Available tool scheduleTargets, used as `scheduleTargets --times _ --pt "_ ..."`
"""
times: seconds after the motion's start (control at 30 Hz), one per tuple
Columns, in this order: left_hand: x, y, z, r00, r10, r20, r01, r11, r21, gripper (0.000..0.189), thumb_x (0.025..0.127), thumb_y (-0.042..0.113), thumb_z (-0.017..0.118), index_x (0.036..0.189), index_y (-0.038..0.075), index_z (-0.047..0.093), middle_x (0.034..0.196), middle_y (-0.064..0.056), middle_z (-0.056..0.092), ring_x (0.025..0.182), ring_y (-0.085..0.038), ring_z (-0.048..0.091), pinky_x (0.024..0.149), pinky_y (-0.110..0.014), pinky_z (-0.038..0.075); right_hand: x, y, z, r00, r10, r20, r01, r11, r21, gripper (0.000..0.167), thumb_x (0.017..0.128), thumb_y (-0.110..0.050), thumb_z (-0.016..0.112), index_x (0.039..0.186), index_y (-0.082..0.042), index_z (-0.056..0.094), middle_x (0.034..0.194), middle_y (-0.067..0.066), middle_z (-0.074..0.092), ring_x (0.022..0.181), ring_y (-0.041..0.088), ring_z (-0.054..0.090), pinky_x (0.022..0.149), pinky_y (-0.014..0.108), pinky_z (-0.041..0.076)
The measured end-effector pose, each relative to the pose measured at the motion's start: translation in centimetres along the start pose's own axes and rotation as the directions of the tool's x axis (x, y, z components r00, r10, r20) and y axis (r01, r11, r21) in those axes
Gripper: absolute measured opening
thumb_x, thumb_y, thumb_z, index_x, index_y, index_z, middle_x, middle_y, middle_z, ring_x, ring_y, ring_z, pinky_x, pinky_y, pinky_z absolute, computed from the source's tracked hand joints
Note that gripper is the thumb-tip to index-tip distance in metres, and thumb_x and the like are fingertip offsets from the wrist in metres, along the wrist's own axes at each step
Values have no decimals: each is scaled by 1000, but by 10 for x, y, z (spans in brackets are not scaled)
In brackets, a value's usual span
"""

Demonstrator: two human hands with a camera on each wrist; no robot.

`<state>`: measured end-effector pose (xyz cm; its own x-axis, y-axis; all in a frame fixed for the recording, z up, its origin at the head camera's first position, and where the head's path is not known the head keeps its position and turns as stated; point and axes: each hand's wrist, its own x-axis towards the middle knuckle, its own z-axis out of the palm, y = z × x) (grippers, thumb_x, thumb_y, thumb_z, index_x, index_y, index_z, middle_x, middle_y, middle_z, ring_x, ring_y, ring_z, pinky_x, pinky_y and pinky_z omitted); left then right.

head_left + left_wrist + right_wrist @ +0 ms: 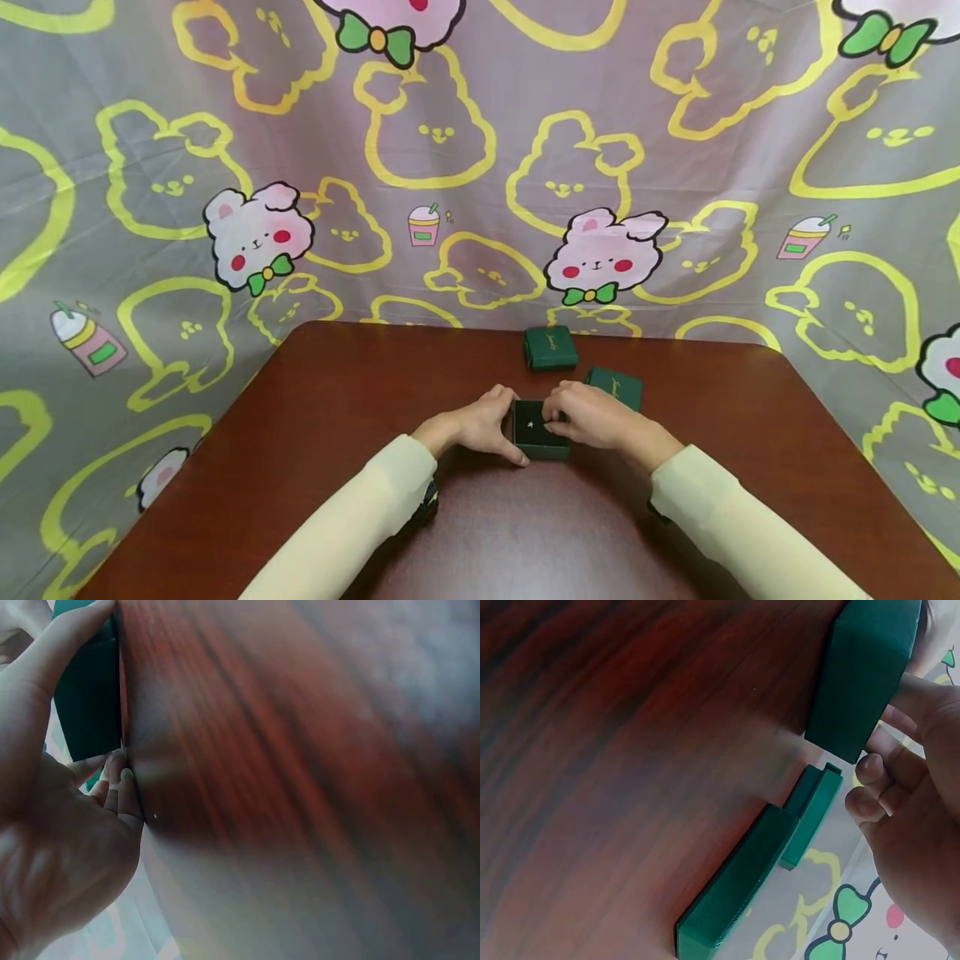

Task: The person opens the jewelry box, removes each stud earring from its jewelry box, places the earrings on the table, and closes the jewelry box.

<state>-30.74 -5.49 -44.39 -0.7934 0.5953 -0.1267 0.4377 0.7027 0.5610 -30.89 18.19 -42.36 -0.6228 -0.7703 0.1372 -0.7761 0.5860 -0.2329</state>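
A small dark green jewelry box (546, 452) stands open-topped on the table, with a black insert (534, 437) inside. On the insert shows a tiny silver star-shaped piece (530, 425). My left hand (483, 423) grips the box at its left side, thumb at the near corner and fingers toward the far one. The left wrist view shows the box's green wall (91, 697) between that thumb and fingers. From the right, my right hand (588, 414) reaches over the rim, its bent fingertips at the insert's right part. I cannot tell whether they pinch something small.
Just behind my right hand lies a green box lid with gold lettering (618, 385). Another green lettered piece (551, 348) lies farther back. The brown table (390, 375) ends at a patterned cloth backdrop (480, 208).
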Motion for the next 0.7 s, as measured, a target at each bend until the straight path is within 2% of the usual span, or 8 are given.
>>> scheduleTargets --times 0.23,0.5,0.7 --pt "6 4 -15 1000 13 -9 -13 999 31 80 73 43 92 129 9 46 121 -3 44 111 -15 45 98 -30 41 9 -3 -14 999 45 -18 -46 997 -61 7 91 -18 79 87 -18 73 83 -12 64 81 10 55 68 30 50" --pt "3 -2 -3 1000 16 -4 -16 1000 1 78 71 43 94 124 9 48 119 -2 45 109 -15 45 97 -30 41 6 -10 -7 995 101 18 -100 992 -75 5 89 -18 80 90 -16 76 84 -9 66 82 11 56 67 30 51" --pt "1 0 0 1000 17 -7 -17 1000 -3 79 71 42 94 125 8 47 118 -2 45 111 -16 45 98 -31 40 3 -11 -3 996 95 0 -94 994 -56 7 90 -13 78 85 -17 74 81 -10 64 79 10 54 65 28 48"
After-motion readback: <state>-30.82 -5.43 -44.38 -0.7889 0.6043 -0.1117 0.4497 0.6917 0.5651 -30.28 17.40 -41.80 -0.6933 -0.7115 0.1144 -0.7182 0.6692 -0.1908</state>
